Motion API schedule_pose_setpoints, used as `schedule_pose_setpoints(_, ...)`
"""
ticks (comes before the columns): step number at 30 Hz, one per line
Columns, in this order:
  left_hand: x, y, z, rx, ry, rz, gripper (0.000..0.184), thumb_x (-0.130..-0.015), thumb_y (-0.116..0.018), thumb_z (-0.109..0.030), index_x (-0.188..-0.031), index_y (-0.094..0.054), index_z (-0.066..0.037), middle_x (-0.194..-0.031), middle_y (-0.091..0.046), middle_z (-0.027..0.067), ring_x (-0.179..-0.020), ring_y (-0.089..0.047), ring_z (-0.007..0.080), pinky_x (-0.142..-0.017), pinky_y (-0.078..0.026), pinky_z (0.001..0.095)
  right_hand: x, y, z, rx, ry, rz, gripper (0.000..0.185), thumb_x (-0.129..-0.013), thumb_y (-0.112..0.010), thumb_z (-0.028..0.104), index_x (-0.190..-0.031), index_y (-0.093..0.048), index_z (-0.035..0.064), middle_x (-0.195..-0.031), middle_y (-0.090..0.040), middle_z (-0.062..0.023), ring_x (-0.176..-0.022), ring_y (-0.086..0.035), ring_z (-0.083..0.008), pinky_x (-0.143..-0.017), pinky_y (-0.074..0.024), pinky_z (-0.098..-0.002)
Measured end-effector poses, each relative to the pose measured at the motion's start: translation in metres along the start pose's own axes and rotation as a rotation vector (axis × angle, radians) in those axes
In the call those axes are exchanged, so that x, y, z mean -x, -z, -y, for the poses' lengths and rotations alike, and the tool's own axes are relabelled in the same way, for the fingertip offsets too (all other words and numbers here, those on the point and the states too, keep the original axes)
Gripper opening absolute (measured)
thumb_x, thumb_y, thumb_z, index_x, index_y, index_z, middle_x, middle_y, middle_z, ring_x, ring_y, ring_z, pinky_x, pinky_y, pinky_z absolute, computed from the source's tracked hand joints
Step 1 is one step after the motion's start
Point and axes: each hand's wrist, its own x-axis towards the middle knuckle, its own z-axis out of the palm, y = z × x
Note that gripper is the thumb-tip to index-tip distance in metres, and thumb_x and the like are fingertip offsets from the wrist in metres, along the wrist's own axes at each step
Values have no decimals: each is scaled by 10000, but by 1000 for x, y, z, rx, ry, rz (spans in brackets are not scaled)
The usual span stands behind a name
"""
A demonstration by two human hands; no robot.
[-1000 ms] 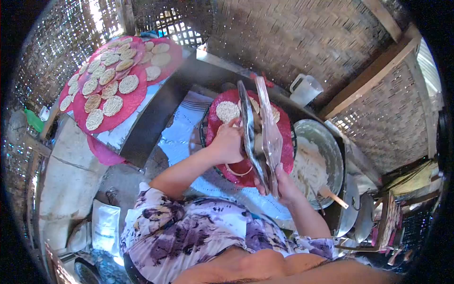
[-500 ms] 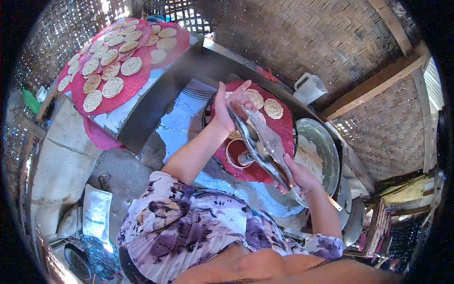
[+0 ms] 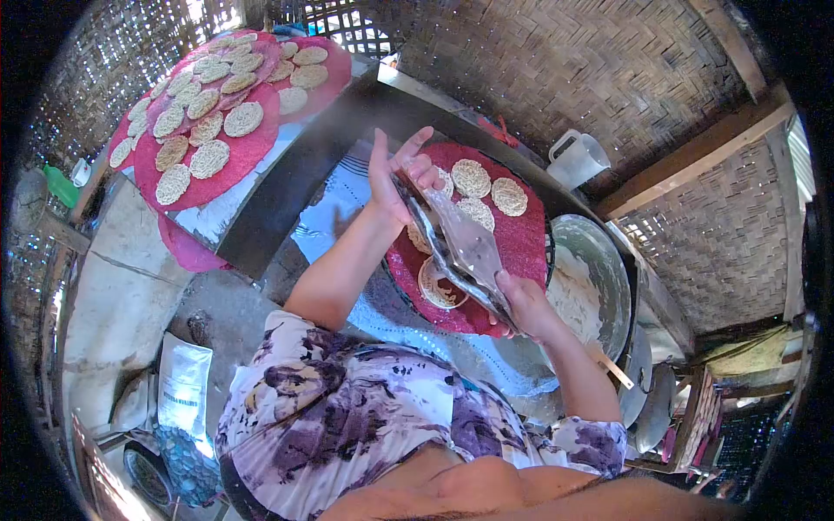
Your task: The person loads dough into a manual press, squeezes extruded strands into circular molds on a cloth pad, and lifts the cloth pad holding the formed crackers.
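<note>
My left hand grips the upper end of a flat, dark-edged press-like tool with a clear plastic sheet; its thumb and forefinger stick out while the other fingers curl over. My right hand clasps the lower end. The tool is tilted above a round red cloth, its exact kind hard to make out. Several pale, round, strand-patterned cakes lie on the cloth. Just below the tool, a white-rimmed ring sits on the cloth, partly covered, with some pale strands inside.
A large metal basin of pale dough or flour stands at the right. More cakes lie on red cloths on a raised surface at upper left. A clear plastic jug rests on the ledge by the woven wall.
Both hands have shifted slightly left with the tool, whose two halves look closer together. The pale piece seen at the ring earlier no longer shows there in the same form.
</note>
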Motion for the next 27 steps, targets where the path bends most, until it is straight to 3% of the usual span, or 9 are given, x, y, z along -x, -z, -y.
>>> schedule_pose_setpoints(3, -7, 3, 3, 10, -5, -2, 629, -837, -311, -626, -1074, -555, -96, -474, -348, -45, -431, -363, 105, -549, -402, 296, 2, 0, 6, 130, 36, -191, 540, -878, -375, 507, -725, -548, 19, -534, -521, -46, -403, -484, -124, -352, -381, -252)
schedule_pose_setpoints(6, -11, 4, 16, 31, -1, -56, 602, -835, -324, -622, -991, -587, -104, -445, -315, -52, -399, -322, 94, -500, -358, 272, 7, 11, 3, 245, 17, -231, 530, -856, -408, 519, -816, -574, 18, -543, -525, -57, -421, -506, -129, -379, -416, -259)
schedule_pose_setpoints(12, 1, 1, 39, 122, 69, -139, 569, -826, -311, -638, -764, -579, -140, -391, -246, -42, -356, -303, 111, -440, -309, 280, 31, 16, -3, 219, -83, -226, 484, -859, -438, 487, -802, -566, 23, -519, -506, -45, -385, -467, -112, -357, -384, -257)
schedule_pose_setpoints(16, 19, 0, 39, 81, 58, -194, 539, -846, -297, -607, -714, -534, -142, -389, -243, -47, -341, -291, 101, -421, -291, 276, 37, 7, -8, 181, -64, -184, 470, -867, -429, 476, -791, -558, 30, -513, -501, -40, -378, -451, -104, -346, -366, -255)
schedule_pose_setpoints(23, 17, -16, 4, -11, 30, -66, 560, -837, -279, -631, -786, -530, -132, -410, -258, -56, -349, -298, 89, -427, -295, 269, 17, -18, -13, 86, 73, -180, 418, -877, -436, 445, -797, -561, 55, -524, -511, -28, -390, -454, -97, -354, -350, -244)
schedule_pose_setpoints(24, 9, -12, -4, 25, 104, 234, 622, -844, -280, -617, -968, -552, -71, -557, -478, -12, -510, -489, 133, -556, -403, 288, 14, -18, -11, 56, 123, -189, 408, -879, -439, 438, -800, -560, 56, -530, -513, -25, -396, -456, -96, -359, -351, -243)
schedule_pose_setpoints(27, 12, -66, -10, -351, 89, -101, 728, -831, -243, -647, -1118, -511, -34, -912, -591, 124, -854, -571, 220, -797, -434, 359, 16, -16, -9, -85, 260, -265, 375, -898, -428, 399, -825, -542, 49, -558, -512, -18, -416, -452, -93, -372, -343, -235)
